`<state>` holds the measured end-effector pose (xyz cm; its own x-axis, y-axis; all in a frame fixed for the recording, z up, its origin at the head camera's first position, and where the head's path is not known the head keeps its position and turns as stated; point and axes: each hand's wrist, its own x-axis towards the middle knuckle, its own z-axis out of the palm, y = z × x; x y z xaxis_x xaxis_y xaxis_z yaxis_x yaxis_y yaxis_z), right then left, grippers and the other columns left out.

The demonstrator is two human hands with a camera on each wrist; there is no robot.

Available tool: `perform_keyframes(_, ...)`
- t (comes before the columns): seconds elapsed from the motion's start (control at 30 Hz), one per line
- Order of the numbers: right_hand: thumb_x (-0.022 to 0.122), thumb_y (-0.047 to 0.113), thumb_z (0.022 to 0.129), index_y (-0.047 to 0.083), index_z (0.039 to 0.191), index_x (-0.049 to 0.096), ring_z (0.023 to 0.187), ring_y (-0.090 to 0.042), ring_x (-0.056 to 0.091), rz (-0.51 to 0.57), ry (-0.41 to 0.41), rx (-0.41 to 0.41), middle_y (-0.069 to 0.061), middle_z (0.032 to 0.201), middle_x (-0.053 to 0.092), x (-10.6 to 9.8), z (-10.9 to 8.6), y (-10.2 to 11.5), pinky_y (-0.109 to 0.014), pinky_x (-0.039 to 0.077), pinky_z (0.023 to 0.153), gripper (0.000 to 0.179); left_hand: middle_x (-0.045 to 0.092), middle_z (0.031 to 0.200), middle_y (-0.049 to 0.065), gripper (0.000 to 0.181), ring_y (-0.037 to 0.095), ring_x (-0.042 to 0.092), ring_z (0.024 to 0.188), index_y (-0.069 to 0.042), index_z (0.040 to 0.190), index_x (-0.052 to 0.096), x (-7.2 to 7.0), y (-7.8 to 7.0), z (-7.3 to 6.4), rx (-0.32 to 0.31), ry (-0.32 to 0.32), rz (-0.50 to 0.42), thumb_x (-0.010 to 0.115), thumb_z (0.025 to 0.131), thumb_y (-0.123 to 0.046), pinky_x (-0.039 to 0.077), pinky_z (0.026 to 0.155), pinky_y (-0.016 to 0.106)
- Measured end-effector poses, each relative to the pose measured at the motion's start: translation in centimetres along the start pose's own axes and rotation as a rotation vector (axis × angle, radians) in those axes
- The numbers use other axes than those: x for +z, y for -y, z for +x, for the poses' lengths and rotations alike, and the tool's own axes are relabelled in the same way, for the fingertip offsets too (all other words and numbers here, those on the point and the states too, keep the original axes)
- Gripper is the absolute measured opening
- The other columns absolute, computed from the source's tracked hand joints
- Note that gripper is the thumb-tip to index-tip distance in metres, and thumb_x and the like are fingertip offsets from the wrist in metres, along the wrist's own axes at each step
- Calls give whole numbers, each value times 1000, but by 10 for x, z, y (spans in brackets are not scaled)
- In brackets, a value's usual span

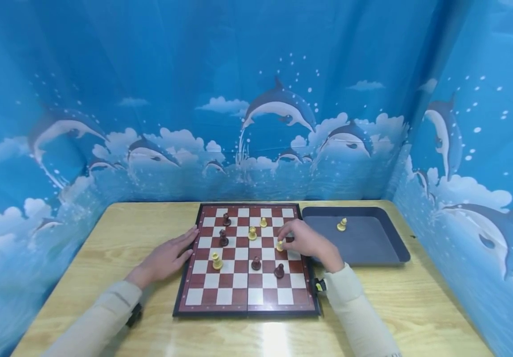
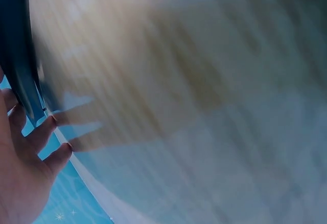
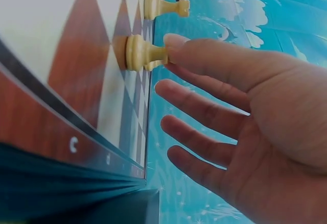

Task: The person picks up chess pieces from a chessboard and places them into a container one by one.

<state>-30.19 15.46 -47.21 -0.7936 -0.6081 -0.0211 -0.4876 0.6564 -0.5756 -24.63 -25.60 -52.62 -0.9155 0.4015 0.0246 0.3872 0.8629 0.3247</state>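
My right hand (image 1: 305, 240) pinches the top of a cream chess piece (image 3: 143, 55) between thumb and index finger. The other fingers stay apart from it. Its base is on or just over a square of the checkered chessboard (image 1: 231, 296); I cannot tell which. In the right wrist view the thumb hides the piece's top. My left hand (image 1: 167, 258) lies at the board's left edge, fingers extended and touching the rim. Near the pinched piece stand a cream rook (image 1: 252, 233), a cream pawn (image 1: 263, 222), a dark rook (image 1: 256, 263) and a dark piece (image 1: 279, 270).
On the board's left half are a cream piece (image 1: 217, 261) and two dark ones, an upper dark piece (image 1: 226, 219) and a lower dark piece (image 1: 223, 238). A grey tray (image 1: 372, 245) beside the board holds a cream pawn (image 1: 342, 224). Dolphin-printed curtains (image 1: 185, 64) enclose the wooden table (image 1: 140, 220).
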Motion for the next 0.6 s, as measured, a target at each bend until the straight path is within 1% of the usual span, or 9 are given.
perform_keyframes(0.1,78,5,87,10,92,79,113,-31,67,-9,8,8,-12,115,74,2,0,-1,-46,57,97,6,19,170,4,60,38,36,149,-15,162,23,1,0,1,-2,9,1,38,110,-40,33,120,57)
perform_keyframes(0.27,78,7,88,12,90,79,112,-30,67,-26,9,14,-10,113,74,3,2,-2,-46,57,96,5,19,170,5,59,39,36,148,-14,162,24,1,-1,1,-3,0,0,38,110,-39,33,119,59)
perform_keyframes(0.4,78,8,89,14,90,78,113,-28,67,-31,2,37,-9,114,74,2,3,-1,-44,58,96,6,19,170,5,59,38,36,148,-14,162,24,-1,-2,2,5,-9,-1,39,110,-38,33,119,58)
perform_keyframes(0.5,78,9,90,14,92,79,115,-29,67,-25,9,58,-9,117,74,2,3,0,-44,57,98,5,20,169,7,59,39,36,148,-12,162,25,0,-1,2,21,-17,8,39,110,-38,33,119,59)
perform_keyframes(0.6,77,9,90,13,94,79,114,-29,67,-25,15,52,-9,116,74,2,3,2,-44,57,99,6,21,169,10,59,41,36,147,-10,161,26,0,-1,1,26,-25,9,39,110,-37,33,118,60)
